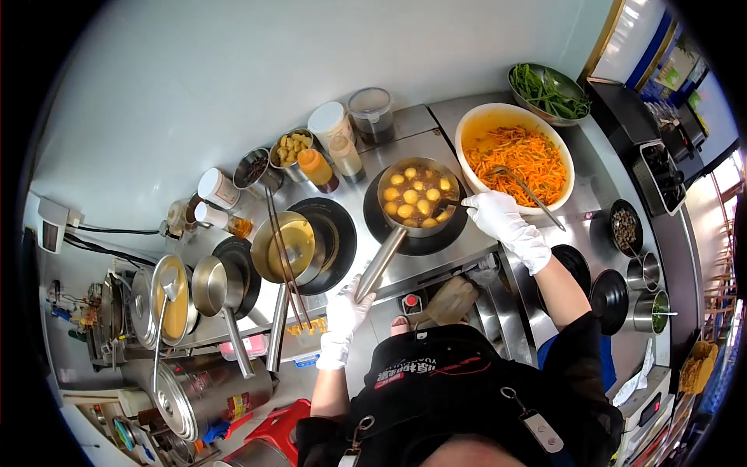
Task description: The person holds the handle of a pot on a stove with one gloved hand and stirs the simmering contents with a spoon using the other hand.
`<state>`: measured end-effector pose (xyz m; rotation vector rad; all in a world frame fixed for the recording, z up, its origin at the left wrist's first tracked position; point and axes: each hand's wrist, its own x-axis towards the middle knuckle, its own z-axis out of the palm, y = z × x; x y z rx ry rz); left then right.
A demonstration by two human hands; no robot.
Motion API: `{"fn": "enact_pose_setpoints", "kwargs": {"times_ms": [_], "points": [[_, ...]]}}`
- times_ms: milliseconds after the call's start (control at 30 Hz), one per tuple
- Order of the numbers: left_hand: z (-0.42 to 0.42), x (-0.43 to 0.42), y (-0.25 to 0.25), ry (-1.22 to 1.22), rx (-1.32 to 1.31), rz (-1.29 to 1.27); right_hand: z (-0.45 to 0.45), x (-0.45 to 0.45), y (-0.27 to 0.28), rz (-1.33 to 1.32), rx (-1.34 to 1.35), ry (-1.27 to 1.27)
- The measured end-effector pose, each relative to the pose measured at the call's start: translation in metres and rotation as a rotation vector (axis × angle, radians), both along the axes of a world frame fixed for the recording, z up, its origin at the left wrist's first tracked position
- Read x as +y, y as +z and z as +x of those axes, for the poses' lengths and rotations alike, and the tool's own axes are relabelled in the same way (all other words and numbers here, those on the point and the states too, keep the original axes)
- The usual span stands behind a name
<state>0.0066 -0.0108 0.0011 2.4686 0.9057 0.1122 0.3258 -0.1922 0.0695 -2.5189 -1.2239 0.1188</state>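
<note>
White gloves cover both hands. My left hand [347, 313] is closed around the end of the metal handle of a saucepan [387, 253]. Brown broth and several round yellow balls, which look like eggs, fill this saucepan on a black burner plate. My right hand [498, 218] is closed on a dark-handled utensil [453, 203] whose tip reaches into the broth; its head is hidden. Just beyond that hand stands a large white bowl [465, 128] of shredded carrot with a metal spoon [537, 194] in it. Left of the saucepan, another pan [263, 257] holds yellowish liquid, with long chopsticks [282, 253] across it.
Sauce bottles [317, 167], tubs [372, 113] and metal cups line the wall. A bowl of greens [576, 109] sits at the back right. Black dishes [608, 300] and small metal pots [643, 272] stand right. An empty saucepan [215, 284] and a large stockpot [214, 393] are left.
</note>
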Motion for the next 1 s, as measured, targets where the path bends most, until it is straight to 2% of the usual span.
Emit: {"fn": "enact_pose_setpoints", "kwargs": {"times_ms": [167, 233, 333, 367, 467, 500, 767, 1000], "points": [[-0.002, 0.001, -0.005, -0.011, -0.056, 0.031, -0.001, 0.005, -0.003, -0.128, 0.018, 0.051], [-0.001, 0.000, -0.006, 0.002, -0.047, 0.019, 0.001, 0.012, -0.009, -0.251, 0.123, -0.022], [-0.002, 0.000, -0.006, 0.019, -0.036, 0.005, -0.001, 0.018, -0.025, -0.266, 0.228, -0.045], [-0.001, 0.000, -0.005, 0.023, -0.034, 0.005, -0.003, 0.020, -0.044, -0.210, 0.224, -0.039], [0.000, -0.001, -0.002, 0.017, -0.015, 0.031, -0.027, 0.024, -0.042, -0.132, 0.239, -0.006], [0.000, -0.001, -0.001, 0.016, -0.014, 0.031, -0.031, 0.023, -0.059, -0.035, 0.190, 0.040], [0.000, -0.001, -0.001, 0.016, -0.043, -0.026, -0.067, 0.055, -0.090, 0.116, 0.224, -0.145], [0.000, 0.000, -0.002, 0.007, -0.062, -0.001, -0.056, 0.060, -0.080, 0.165, 0.311, -0.195]]}}
